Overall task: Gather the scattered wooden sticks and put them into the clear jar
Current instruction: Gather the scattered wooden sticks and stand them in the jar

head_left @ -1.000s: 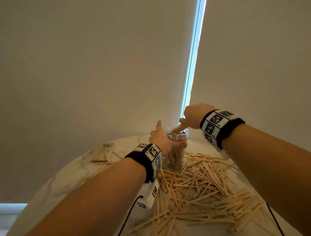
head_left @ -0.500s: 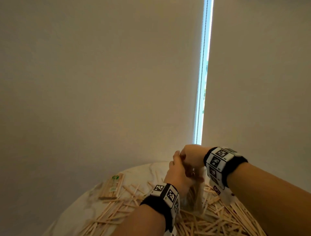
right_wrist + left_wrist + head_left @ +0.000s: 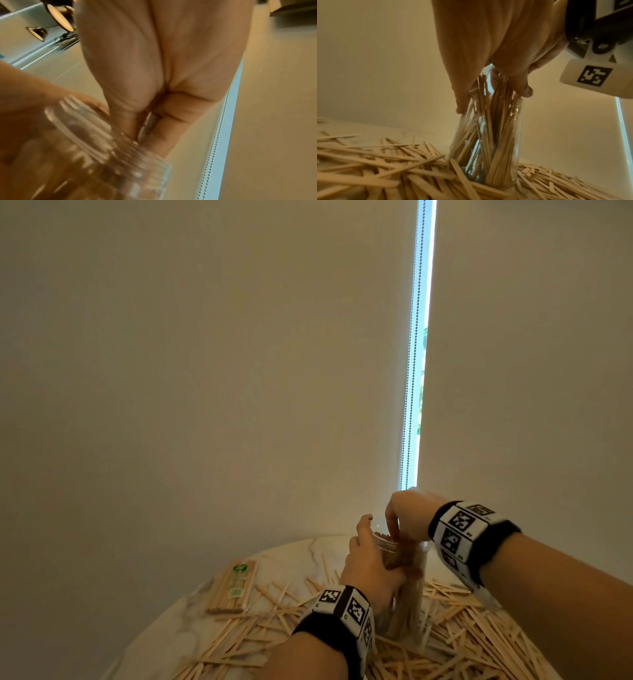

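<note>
The clear jar (image 3: 412, 594) stands upright on the table among scattered wooden sticks (image 3: 462, 635), with many sticks standing inside it (image 3: 489, 135). My left hand (image 3: 373, 559) grips the jar's upper part from the left, thumb raised by the rim. In the left wrist view this hand (image 3: 493, 97) wraps the jar just below its mouth. My right hand (image 3: 394, 534) hangs over the mouth, fingertips pointing down into it. In the right wrist view its thumb and forefinger (image 3: 144, 134) pinch what looks like a pale stick end above the threaded rim (image 3: 106, 148).
A bound packet of sticks (image 3: 236, 587) with a green label lies at the table's left back. Loose sticks (image 3: 385, 169) cover the round marble table (image 3: 178, 631) around the jar. A pale blind and its bead chain (image 3: 411, 371) hang right behind.
My right hand has come down from holding sticks slanted into the jar to fingertips at its mouth. The left hand kept its grip. The head view tilted upward.
</note>
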